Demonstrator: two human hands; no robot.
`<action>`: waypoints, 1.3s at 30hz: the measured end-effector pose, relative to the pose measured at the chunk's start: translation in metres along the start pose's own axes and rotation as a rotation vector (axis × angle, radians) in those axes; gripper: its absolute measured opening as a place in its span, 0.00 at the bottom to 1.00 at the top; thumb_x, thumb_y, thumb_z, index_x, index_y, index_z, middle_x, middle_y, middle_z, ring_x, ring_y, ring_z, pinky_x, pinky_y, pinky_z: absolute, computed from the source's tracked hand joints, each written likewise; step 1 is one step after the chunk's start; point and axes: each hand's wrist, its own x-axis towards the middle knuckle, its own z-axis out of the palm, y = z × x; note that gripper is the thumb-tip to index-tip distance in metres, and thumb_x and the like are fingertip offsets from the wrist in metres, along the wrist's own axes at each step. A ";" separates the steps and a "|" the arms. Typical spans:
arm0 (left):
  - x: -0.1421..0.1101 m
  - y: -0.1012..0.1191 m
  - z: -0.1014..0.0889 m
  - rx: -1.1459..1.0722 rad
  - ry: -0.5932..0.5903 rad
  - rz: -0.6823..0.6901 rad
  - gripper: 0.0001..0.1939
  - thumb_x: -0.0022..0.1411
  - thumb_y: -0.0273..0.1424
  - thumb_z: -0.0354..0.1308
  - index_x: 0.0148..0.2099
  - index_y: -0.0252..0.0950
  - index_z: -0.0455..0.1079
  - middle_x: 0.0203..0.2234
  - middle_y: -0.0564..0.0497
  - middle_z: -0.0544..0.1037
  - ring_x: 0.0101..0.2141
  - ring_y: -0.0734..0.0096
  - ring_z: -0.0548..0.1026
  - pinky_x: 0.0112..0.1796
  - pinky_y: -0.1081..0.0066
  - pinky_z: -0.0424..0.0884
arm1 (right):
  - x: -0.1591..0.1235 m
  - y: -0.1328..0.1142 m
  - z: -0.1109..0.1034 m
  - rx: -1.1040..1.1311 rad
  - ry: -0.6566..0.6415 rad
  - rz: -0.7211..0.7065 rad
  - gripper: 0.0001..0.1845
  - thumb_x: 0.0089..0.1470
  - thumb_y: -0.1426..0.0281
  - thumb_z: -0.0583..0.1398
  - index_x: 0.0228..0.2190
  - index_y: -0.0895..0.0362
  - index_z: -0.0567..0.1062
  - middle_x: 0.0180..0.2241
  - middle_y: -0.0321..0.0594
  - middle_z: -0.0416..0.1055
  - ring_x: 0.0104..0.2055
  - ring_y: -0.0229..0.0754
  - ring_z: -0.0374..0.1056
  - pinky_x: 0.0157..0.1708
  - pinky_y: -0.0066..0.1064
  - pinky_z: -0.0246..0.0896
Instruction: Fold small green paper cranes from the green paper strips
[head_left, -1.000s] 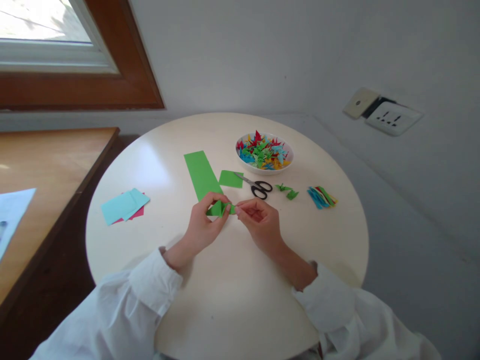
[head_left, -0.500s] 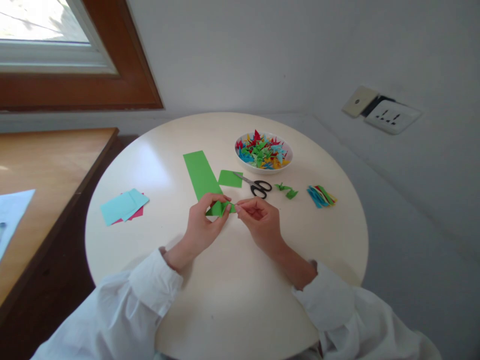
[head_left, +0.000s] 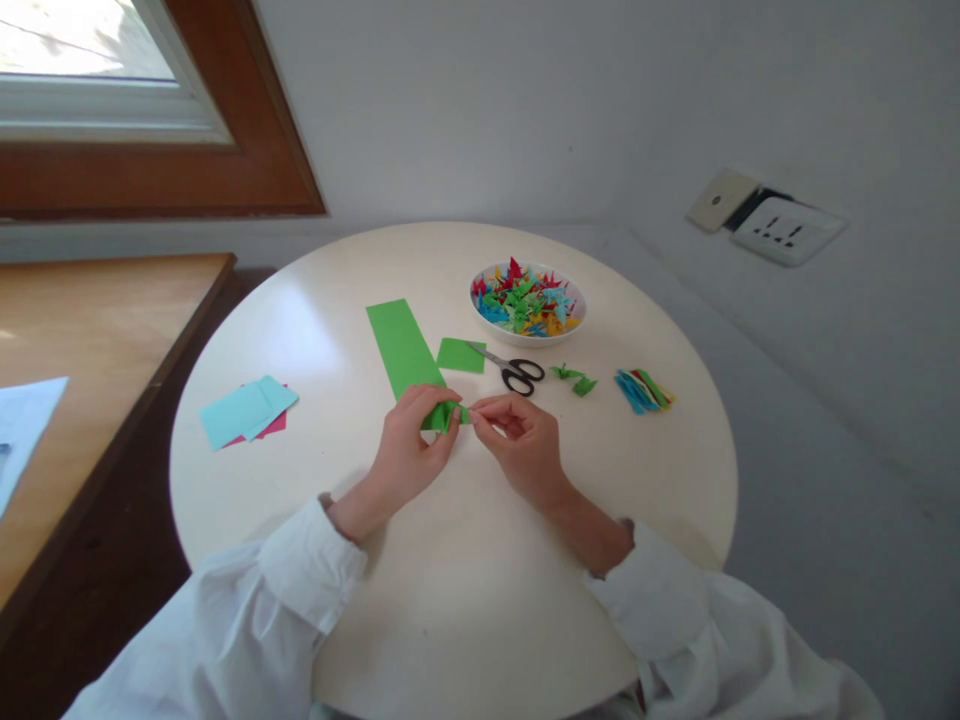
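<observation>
Between my hands is a small folded piece of green paper (head_left: pixel 441 417), held just above the table. My left hand (head_left: pixel 409 440) pinches its body between thumb and fingers, hiding part of it. My right hand (head_left: pixel 521 445) pinches its right tip. Just beyond my left hand lies a long green paper strip (head_left: pixel 403 345), its near end behind my fingers. A small green paper rectangle (head_left: pixel 459 355) lies beside the strip, with the blade tips of black-handled scissors (head_left: pixel 517 372) resting over it. Two small green folded paper pieces (head_left: pixel 574 379) lie right of the scissors.
A white bowl (head_left: pixel 529 341) full of colourful folded paper cranes stands at the back of the round table (head_left: pixel 465 600). At the right lies a bundle of coloured paper strips (head_left: pixel 643 392). Light blue paper sheets (head_left: pixel 244 412) overlap red ones at the left. A wooden desk (head_left: pixel 112 320) adjoins.
My left fingers have curled further over the green folded paper, so less of its left side shows. My right hand keeps its pinch, nearly still.
</observation>
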 end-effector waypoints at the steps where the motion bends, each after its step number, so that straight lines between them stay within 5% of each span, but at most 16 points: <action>1: 0.000 0.000 0.000 -0.003 0.002 -0.005 0.05 0.56 0.26 0.52 0.36 0.37 0.68 0.31 0.49 0.75 0.33 0.68 0.72 0.34 0.69 0.70 | 0.000 0.000 0.000 0.002 0.002 0.007 0.04 0.44 0.70 0.62 0.22 0.56 0.71 0.25 0.37 0.72 0.30 0.38 0.70 0.34 0.31 0.68; 12: -0.001 -0.003 0.001 -0.011 0.063 -0.002 0.06 0.56 0.25 0.53 0.37 0.37 0.67 0.32 0.49 0.75 0.35 0.68 0.72 0.35 0.69 0.69 | 0.005 -0.001 0.003 0.079 0.041 0.115 0.09 0.41 0.68 0.64 0.25 0.56 0.69 0.24 0.34 0.71 0.27 0.35 0.69 0.30 0.28 0.68; 39: -0.001 -0.001 0.004 0.052 0.093 0.044 0.06 0.55 0.24 0.54 0.37 0.34 0.69 0.31 0.48 0.76 0.33 0.69 0.72 0.34 0.68 0.68 | 0.004 0.005 0.003 0.075 0.031 0.090 0.07 0.42 0.70 0.63 0.26 0.56 0.69 0.25 0.34 0.69 0.28 0.35 0.68 0.31 0.28 0.66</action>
